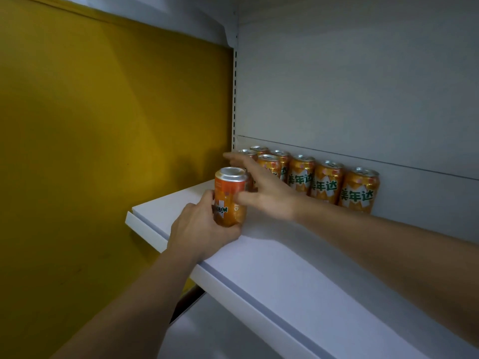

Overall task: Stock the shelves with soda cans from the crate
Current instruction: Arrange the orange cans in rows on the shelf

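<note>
Seven or so orange soda cans (324,181) already stand along the back edge of the shelf (272,257), while the left hand (201,229) grips one more can (230,196) near its left edge and the right hand (264,187), open and empty, reaches toward the row, so much room is left.

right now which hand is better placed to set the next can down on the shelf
Left. The left hand already grips the can, upright and low over the shelf. The right hand is open, reaching toward the stocked cans.
</note>
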`<action>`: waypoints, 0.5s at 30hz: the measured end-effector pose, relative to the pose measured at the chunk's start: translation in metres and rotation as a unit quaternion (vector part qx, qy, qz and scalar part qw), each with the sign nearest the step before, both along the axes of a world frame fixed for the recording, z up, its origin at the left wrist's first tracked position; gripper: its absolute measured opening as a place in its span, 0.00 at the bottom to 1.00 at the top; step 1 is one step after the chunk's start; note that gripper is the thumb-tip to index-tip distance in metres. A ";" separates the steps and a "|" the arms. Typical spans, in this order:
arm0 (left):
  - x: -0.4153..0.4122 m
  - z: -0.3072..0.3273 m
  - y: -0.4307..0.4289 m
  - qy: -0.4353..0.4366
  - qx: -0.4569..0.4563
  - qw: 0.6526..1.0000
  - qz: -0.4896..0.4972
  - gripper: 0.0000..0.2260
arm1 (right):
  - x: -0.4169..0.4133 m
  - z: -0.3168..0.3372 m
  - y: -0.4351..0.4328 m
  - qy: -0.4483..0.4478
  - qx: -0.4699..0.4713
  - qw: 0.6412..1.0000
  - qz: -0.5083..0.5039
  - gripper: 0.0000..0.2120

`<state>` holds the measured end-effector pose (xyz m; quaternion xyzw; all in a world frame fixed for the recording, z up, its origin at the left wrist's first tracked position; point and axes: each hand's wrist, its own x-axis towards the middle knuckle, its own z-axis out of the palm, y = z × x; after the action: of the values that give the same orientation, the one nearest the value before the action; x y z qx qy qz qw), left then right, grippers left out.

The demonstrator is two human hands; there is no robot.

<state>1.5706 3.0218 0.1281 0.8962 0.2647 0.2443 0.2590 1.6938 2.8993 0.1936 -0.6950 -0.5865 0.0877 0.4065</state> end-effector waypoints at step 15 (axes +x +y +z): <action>0.000 0.008 -0.007 0.102 0.080 0.992 0.002 0.40 | 0.011 0.021 -0.009 -0.039 -0.133 0.990 0.008 0.40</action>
<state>1.5710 3.0146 0.1358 0.9338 0.2710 0.1728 0.1572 1.7050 2.8898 0.2145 -0.7412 -0.5906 0.1406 0.2864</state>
